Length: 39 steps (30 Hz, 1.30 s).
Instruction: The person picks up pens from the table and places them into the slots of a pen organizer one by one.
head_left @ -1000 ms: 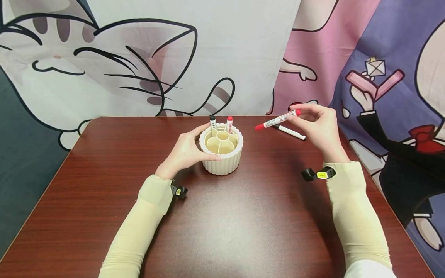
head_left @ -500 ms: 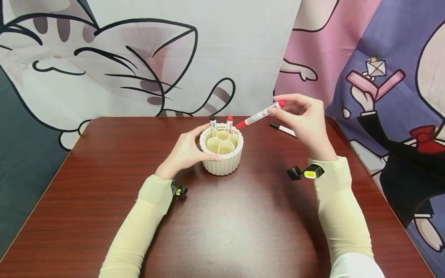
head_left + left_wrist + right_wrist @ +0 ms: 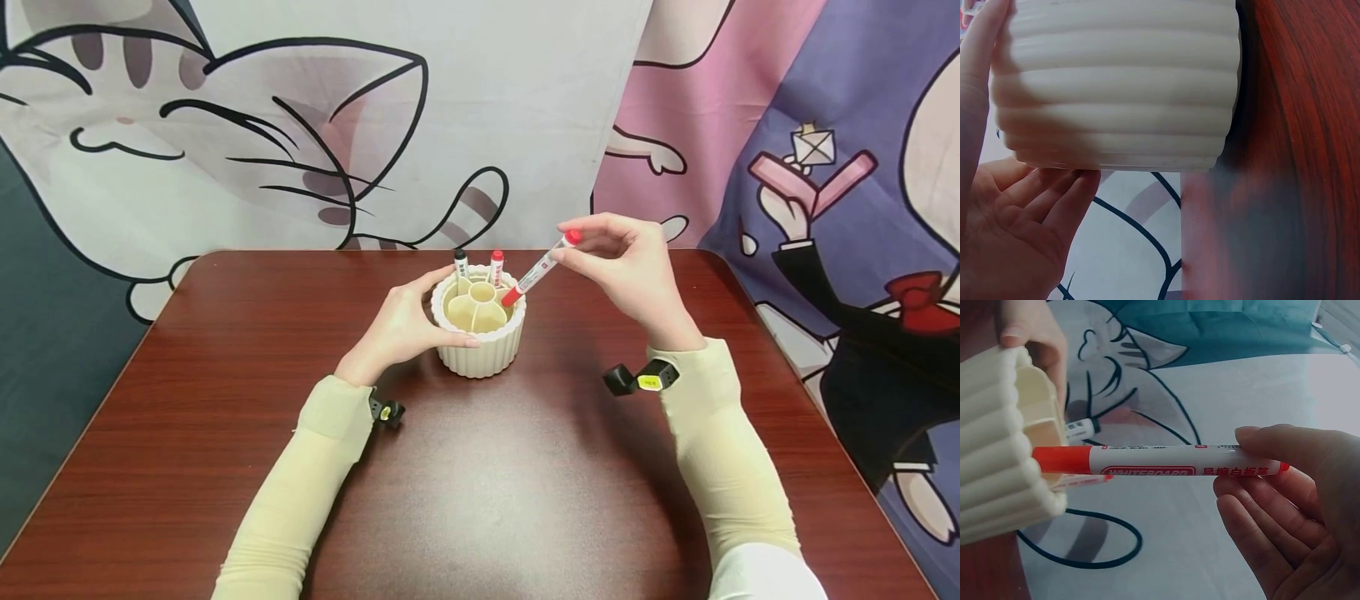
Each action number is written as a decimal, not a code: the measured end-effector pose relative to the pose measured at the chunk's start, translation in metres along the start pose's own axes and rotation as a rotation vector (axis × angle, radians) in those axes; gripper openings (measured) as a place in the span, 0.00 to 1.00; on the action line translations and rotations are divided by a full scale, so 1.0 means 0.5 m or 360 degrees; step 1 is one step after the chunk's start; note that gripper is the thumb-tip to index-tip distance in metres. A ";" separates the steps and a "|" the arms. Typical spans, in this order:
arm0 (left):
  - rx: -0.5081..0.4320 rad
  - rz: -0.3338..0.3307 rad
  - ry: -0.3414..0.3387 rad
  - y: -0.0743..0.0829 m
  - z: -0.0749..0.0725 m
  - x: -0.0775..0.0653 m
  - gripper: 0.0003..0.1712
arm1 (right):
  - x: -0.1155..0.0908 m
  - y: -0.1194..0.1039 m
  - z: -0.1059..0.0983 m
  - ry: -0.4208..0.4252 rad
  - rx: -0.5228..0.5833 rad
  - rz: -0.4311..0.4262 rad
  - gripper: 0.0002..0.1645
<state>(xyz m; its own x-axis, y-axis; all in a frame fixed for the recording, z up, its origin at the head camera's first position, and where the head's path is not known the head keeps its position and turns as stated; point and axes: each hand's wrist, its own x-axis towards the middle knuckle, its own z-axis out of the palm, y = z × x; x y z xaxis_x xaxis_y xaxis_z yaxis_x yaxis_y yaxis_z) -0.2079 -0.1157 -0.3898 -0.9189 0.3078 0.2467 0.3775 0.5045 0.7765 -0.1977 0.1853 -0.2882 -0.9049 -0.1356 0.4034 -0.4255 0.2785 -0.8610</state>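
Note:
A cream pen holder (image 3: 480, 358) with ribbed sides and several compartments stands on the table. My left hand (image 3: 405, 321) grips its left side, thumb along the front, other fingers round the back. In the left wrist view the ribbed wall (image 3: 1122, 87) fills the space beside the fingers. With thumb and fingertips my right hand (image 3: 626, 271) pinches a red whiteboard marker (image 3: 1154, 460) near its upper end. The marker slants down, its red cap at the holder's right opening. At the holder's back stand a black-capped marker (image 3: 461, 265) and another red marker (image 3: 497, 270).
The brown wooden table (image 3: 465, 467) stretches in front of the holder and to both sides. Behind its far edge hangs a cloth (image 3: 525, 108) printed with cartoon figures.
My right hand has carried the red marker leftward and tilted it steeper, its cap now at the holder's opening. A white marker on the table has become hidden behind that hand. My left hand stays put.

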 end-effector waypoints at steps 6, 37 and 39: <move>0.0019 0.0004 -0.0019 0.000 -0.002 0.001 0.66 | -0.001 0.020 0.025 -0.0104 -0.0103 0.0004 0.17; 0.0201 0.0015 -0.0003 0.005 -0.004 -0.012 0.67 | -0.020 0.082 0.066 -0.0426 -0.0067 0.0111 0.20; 0.0208 0.0005 0.0002 0.007 -0.006 -0.017 0.66 | -0.021 0.097 0.054 -0.0387 -0.0059 0.0105 0.20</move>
<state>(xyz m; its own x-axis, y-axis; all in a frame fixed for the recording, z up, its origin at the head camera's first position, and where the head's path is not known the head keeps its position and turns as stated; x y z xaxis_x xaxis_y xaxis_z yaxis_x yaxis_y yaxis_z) -0.1992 -0.1189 -0.3878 -0.9178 0.3085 0.2500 0.3921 0.6043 0.6936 -0.2088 0.1748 -0.3428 -0.9049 -0.3397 0.2563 -0.3694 0.3282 -0.8694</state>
